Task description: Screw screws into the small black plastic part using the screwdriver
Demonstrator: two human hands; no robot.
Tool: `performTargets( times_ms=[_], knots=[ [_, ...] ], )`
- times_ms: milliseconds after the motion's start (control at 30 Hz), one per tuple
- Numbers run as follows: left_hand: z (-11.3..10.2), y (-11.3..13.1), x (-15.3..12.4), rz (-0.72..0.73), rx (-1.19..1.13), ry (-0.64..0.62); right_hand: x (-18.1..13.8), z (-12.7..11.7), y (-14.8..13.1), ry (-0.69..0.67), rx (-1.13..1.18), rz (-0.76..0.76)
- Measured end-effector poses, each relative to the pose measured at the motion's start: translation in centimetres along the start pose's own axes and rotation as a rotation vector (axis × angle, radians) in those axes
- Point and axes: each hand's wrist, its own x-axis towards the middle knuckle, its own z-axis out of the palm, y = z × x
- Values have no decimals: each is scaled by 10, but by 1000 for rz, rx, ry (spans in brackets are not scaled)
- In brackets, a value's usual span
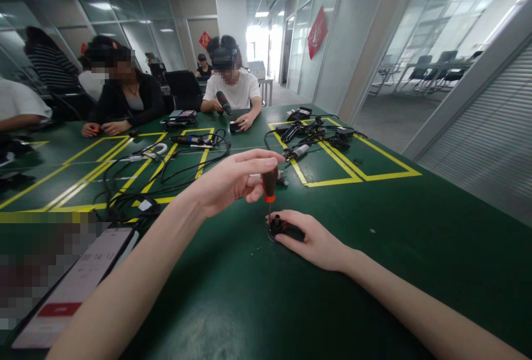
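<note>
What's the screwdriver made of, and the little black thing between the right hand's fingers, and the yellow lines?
Screwdriver: the dark handle with an orange-red collar is probably plastic, maybe rubbery; the thin, straight shaft suggests metal.
Black thing: perhaps plastic, from its plain dark look, but painted metal is possible.
Yellow lines: likely tape, being flat, even strips.

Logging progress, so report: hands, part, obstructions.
Left fingers on upright screwdriver, pointing down at small black part. Right fingers hold small black part on green table. Tiny loose bits nearby, apart from both hands.
</note>
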Motion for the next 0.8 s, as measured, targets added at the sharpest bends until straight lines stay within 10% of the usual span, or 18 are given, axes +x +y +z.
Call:
performTargets(
  times_ms=[800],
  knots=[
    [3,3,-3,-8,73,49,0,-1,-3,-13,-20,-2]
  ],
)
